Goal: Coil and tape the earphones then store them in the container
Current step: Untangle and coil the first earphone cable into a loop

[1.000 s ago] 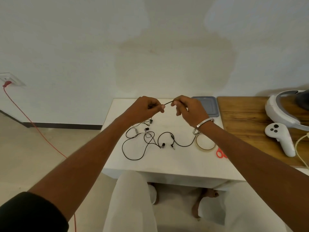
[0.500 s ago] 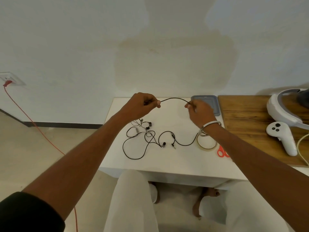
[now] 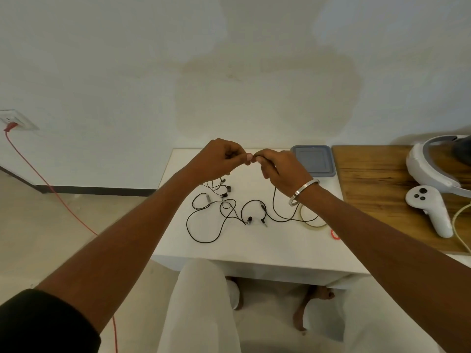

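Black earphones (image 3: 216,217) lie tangled in loose loops on the white table (image 3: 249,245). One strand rises from the table to my hands, which are raised above the far half of the table. My left hand (image 3: 219,159) pinches the cable between thumb and fingers. My right hand (image 3: 280,169), with a metal bangle on the wrist, pinches the same cable; the fingertips of both hands meet. A grey lidded container (image 3: 312,160) sits at the table's far right corner. A roll of clear tape (image 3: 312,220) lies partly under my right forearm.
Red scissors handles (image 3: 334,234) peek out beside my right forearm. On the wooden table (image 3: 377,179) to the right lie a white headset (image 3: 438,164) and a white controller (image 3: 430,210). A red cable (image 3: 46,184) runs from a wall socket at left down to the floor.
My hands, spread apart with the cable arched between them half a second ago, have come together again. The strand now hangs down from my right hand.
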Demonstrator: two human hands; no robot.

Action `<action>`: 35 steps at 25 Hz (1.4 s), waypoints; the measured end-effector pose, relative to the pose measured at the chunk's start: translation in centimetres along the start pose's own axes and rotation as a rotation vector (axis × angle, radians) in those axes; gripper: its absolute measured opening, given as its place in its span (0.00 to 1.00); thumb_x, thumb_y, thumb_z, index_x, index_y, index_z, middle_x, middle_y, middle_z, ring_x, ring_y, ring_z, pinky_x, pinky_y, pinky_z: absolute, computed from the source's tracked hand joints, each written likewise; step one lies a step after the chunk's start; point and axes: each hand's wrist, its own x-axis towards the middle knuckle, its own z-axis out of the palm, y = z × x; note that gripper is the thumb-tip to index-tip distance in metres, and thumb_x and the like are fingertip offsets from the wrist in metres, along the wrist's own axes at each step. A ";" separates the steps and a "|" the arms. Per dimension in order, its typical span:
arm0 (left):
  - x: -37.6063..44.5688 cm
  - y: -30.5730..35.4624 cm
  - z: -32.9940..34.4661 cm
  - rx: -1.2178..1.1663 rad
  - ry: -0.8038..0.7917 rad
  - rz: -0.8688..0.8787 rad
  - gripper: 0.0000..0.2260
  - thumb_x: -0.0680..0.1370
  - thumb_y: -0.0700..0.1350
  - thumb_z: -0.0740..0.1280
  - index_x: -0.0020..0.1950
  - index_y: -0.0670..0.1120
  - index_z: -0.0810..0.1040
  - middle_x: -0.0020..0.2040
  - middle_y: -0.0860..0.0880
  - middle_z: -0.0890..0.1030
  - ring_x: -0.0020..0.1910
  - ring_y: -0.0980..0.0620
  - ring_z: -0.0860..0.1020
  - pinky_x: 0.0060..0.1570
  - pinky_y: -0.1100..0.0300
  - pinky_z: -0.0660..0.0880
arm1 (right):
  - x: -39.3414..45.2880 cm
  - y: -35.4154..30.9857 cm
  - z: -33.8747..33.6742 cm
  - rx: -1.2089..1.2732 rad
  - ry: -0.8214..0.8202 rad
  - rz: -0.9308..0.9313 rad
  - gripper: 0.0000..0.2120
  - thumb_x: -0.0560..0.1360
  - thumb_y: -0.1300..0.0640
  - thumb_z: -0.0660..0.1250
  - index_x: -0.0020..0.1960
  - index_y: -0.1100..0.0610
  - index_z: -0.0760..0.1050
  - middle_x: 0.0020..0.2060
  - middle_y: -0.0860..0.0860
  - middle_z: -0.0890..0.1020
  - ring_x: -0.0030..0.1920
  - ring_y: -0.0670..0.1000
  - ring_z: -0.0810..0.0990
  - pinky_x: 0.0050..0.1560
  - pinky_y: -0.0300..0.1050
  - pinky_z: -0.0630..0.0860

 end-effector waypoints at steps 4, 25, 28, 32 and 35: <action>-0.6 0.1 -0.1 -0.032 -0.009 -0.024 0.10 0.79 0.51 0.66 0.43 0.48 0.82 0.32 0.42 0.74 0.31 0.50 0.75 0.30 0.73 0.71 | -0.3 0.5 -0.2 0.068 0.128 0.070 0.11 0.81 0.56 0.54 0.49 0.57 0.74 0.28 0.54 0.77 0.28 0.52 0.76 0.34 0.42 0.72; -0.6 -0.5 2.8 -0.006 0.016 -0.079 0.09 0.78 0.54 0.66 0.47 0.50 0.83 0.30 0.54 0.77 0.26 0.60 0.69 0.33 0.65 0.67 | -0.8 0.7 1.7 -0.092 -0.130 0.099 0.10 0.80 0.55 0.57 0.57 0.55 0.74 0.37 0.47 0.83 0.36 0.45 0.77 0.61 0.51 0.68; -1.1 -1.3 2.0 -0.047 -0.037 -0.194 0.12 0.77 0.57 0.67 0.45 0.49 0.82 0.27 0.55 0.75 0.24 0.61 0.69 0.27 0.67 0.67 | -0.7 2.2 0.8 -0.097 -0.050 0.173 0.13 0.81 0.53 0.55 0.54 0.55 0.77 0.30 0.48 0.81 0.36 0.54 0.80 0.55 0.51 0.72; -1.9 -2.6 1.0 -0.091 -0.082 -0.242 0.13 0.78 0.54 0.66 0.46 0.46 0.83 0.21 0.59 0.72 0.26 0.62 0.72 0.25 0.74 0.64 | -1.0 5.2 -0.8 -0.075 0.120 0.328 0.13 0.81 0.53 0.55 0.51 0.55 0.78 0.29 0.49 0.80 0.34 0.53 0.80 0.51 0.58 0.75; -2.0 -2.7 0.8 -0.101 -0.079 -0.212 0.12 0.79 0.53 0.65 0.46 0.47 0.83 0.23 0.59 0.72 0.29 0.64 0.74 0.28 0.73 0.67 | -1.5 6.5 -0.9 -0.207 0.028 0.456 0.14 0.80 0.54 0.54 0.51 0.54 0.78 0.38 0.54 0.84 0.42 0.57 0.81 0.53 0.58 0.74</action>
